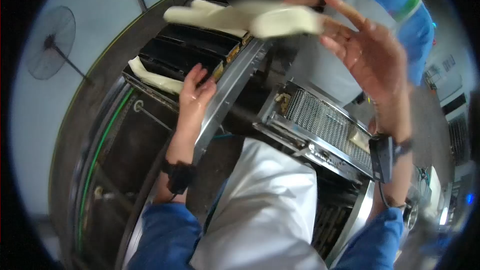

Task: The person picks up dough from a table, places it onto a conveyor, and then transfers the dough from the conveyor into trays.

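Observation:
My left hand (195, 92) is at the near end of a black tray (180, 55), its fingers apart. Against that hand lies the end of a long pale strip, apparently dough (152, 77), resting in the tray's nearest channel. Raised at the upper right, my right hand (367, 52) has its palm showing and fingers spread. A blurred pale dough piece (285, 21) meets its fingertips; the frame does not show any grip on it. More pale dough strips (207, 16) lie across the far channels.
A co-worker in a blue top and white apron (327, 65) stands opposite. A metal mesh conveyor (325, 120) with a pale scrap (359, 139) runs at the right. A metal rail (235, 80) edges the trays. A fan (50, 42) stands at the left wall.

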`<state>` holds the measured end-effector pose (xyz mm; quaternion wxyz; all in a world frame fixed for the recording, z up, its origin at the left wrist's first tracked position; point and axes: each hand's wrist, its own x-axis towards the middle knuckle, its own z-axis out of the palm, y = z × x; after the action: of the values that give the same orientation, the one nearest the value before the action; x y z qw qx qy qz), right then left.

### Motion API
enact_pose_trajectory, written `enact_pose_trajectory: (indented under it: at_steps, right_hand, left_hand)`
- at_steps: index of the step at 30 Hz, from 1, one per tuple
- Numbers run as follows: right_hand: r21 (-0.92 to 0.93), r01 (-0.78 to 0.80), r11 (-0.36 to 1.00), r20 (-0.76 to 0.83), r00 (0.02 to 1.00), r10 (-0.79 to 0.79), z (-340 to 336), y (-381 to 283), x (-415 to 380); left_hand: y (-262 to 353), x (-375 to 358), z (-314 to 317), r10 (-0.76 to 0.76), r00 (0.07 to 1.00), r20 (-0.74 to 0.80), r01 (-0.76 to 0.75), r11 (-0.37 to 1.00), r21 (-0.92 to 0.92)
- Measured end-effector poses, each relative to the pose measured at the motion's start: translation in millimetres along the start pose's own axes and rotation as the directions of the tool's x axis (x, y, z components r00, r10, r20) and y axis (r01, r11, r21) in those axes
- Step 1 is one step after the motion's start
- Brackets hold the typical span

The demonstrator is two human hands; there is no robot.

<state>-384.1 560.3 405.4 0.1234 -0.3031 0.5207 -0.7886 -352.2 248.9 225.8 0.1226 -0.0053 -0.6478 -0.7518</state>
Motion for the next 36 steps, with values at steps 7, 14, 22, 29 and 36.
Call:
enact_pose_trajectory:
  at_steps: [7,14,22,29,36]
  right_hand:
    - [-0.100,-0.344,0.934,-0.408,0.870,0.277,-72.8,81.6,-84.9]
    - [-0.024,-0.430,0.902,-0.803,0.547,0.239,-94.0,130.7,-294.6]
    - [0.003,-0.362,0.932,-0.929,0.344,0.136,-60.6,127.6,-377.2]
    - [0.207,-0.326,0.922,-0.957,0.129,0.260,-56.1,138.4,-411.5]
    - [0.213,-0.249,0.945,-0.956,0.145,0.254,-50.3,138.0,-405.0]
  left_hand:
    - [-28.7,48.5,-42.6,-0.075,0.974,-0.216,0.055,0.994,-0.096]
    - [-29.3,80.2,-51.1,-0.362,0.871,-0.331,0.349,0.932,-0.100]
    - [-28.0,84.5,-19.0,-0.067,0.952,-0.300,0.097,0.992,0.086]
    - [-34.6,109.2,14.9,-0.217,0.931,-0.292,0.255,0.962,0.099]
    - [-49.6,130.9,-2.7,-0.249,0.913,-0.324,0.247,0.968,-0.049]
